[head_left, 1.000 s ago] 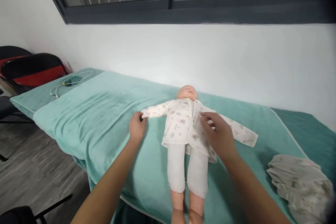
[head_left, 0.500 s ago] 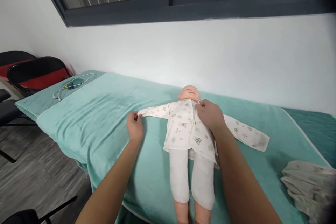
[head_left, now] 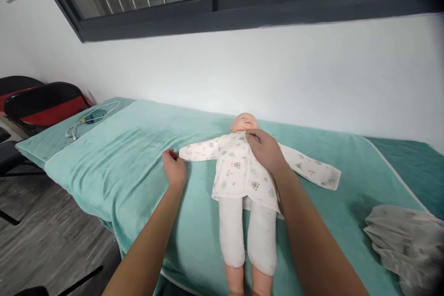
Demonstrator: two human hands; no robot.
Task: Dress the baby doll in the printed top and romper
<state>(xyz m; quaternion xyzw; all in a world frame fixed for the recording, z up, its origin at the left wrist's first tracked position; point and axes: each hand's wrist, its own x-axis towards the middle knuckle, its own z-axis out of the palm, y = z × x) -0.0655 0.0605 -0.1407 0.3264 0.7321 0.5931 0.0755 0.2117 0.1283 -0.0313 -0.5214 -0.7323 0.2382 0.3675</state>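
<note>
A baby doll (head_left: pixel 244 122) lies on its back on a teal cloth (head_left: pixel 138 148), its head toward the wall. It wears a white printed shirt (head_left: pixel 231 166) with both sleeves spread sideways, and white padded leg coverings (head_left: pixel 231 229). My left hand (head_left: pixel 174 167) is at the cuff of the left-side sleeve, fingers curled; whether they grip the fabric is hard to see. My right hand (head_left: pixel 265 148) rests on the shirt's upper front just below the doll's neck, its fingers lowered and partly spread over the fabric.
Crumpled light fabric (head_left: pixel 404 240) lies at the right front. A white cable (head_left: pixel 93 118) is coiled on the far left of the bed. Black and red chairs (head_left: pixel 46 104) stand at the left. A wall and a dark-framed window are behind.
The shirt's front panel has come across the chest under my right hand, which has loosened from its pinch. The left-side cuff is no longer stretched to a point. The view has shifted slightly.
</note>
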